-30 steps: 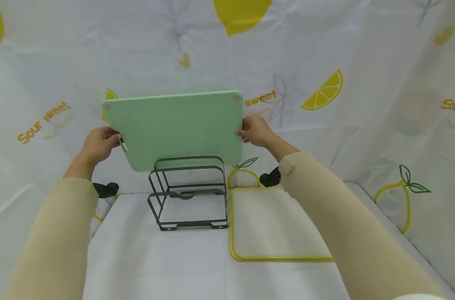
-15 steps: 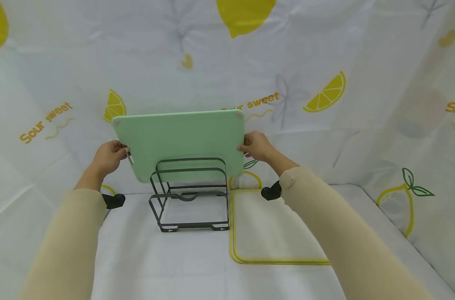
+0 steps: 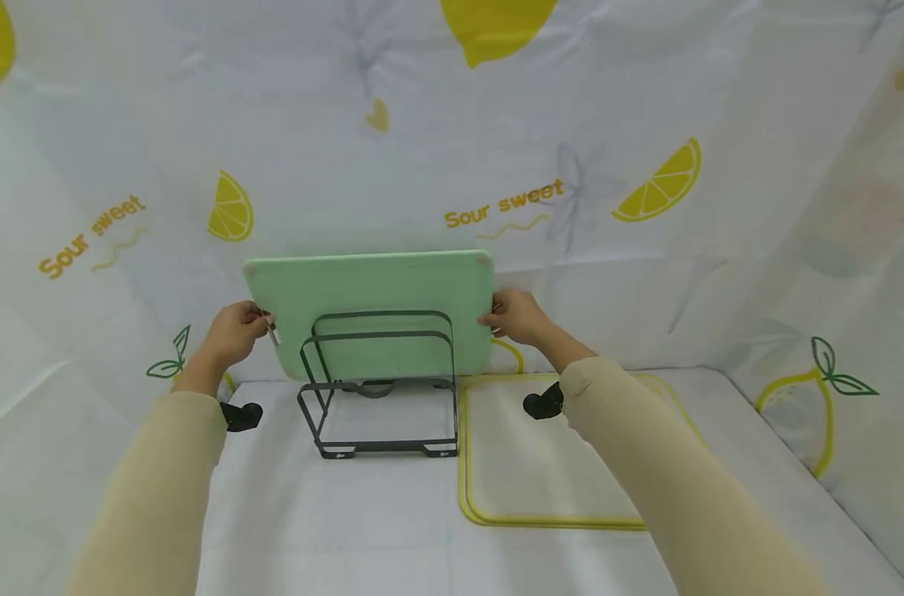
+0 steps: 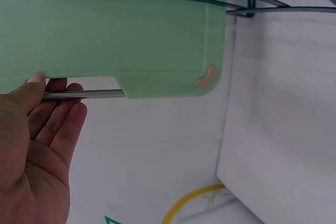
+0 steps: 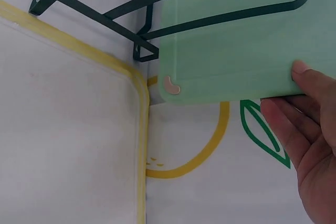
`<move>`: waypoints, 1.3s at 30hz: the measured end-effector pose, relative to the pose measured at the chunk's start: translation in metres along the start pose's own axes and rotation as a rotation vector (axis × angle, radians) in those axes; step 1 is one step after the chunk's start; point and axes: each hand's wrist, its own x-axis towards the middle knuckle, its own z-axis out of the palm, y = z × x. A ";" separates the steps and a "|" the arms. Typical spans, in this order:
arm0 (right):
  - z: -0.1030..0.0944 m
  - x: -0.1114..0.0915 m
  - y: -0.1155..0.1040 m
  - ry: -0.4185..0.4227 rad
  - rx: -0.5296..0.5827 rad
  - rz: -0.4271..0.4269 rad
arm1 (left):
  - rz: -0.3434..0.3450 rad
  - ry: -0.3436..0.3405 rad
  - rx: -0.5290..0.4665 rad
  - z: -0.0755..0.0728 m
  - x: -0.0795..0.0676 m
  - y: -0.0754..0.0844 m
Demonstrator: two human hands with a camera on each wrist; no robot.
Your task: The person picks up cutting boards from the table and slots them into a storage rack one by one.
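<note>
Lemon-printed sheeting (image 3: 400, 165), perhaps plastic, backs the white table (image 3: 348, 513) and green board (image 3: 370, 285).

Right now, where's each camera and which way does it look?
Head: on the person's head, facing forward and down at the green board and black rack; left hand, right hand and sleeves show.
Left wrist: on that wrist, facing the left hand at the board's metal bar; just that hand shows.
Right wrist: on that wrist, facing the right hand gripping the board; just that hand shows.
Both wrist views share the board and rack.

Smooth matt plastic board (image 3: 373, 285), metal rack (image 3: 392, 447)
</note>
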 end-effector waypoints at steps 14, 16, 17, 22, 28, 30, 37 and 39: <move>0.003 -0.007 0.008 -0.008 -0.059 0.031 | -0.050 -0.011 0.011 0.015 -0.010 -0.004; 0.002 -0.013 0.006 -0.007 -0.086 0.043 | -0.066 -0.001 0.074 0.013 -0.015 -0.003; 0.001 -0.017 0.006 -0.001 -0.099 0.041 | -0.073 0.015 0.104 0.012 -0.019 -0.003; -0.007 -0.058 0.014 0.033 -0.141 -0.008 | -0.042 0.218 0.095 0.009 -0.048 0.001; -0.020 -0.117 0.041 0.073 -0.196 -0.104 | 0.092 0.404 0.072 0.022 -0.087 0.010; -0.022 -0.133 0.049 0.092 -0.219 -0.119 | 0.136 0.423 0.102 0.032 -0.096 0.013; -0.021 -0.184 0.081 0.173 -0.293 -0.167 | 0.326 0.471 0.180 0.080 -0.124 0.030; -0.019 -0.199 0.091 0.187 -0.320 -0.166 | 0.397 0.466 0.220 0.093 -0.132 0.037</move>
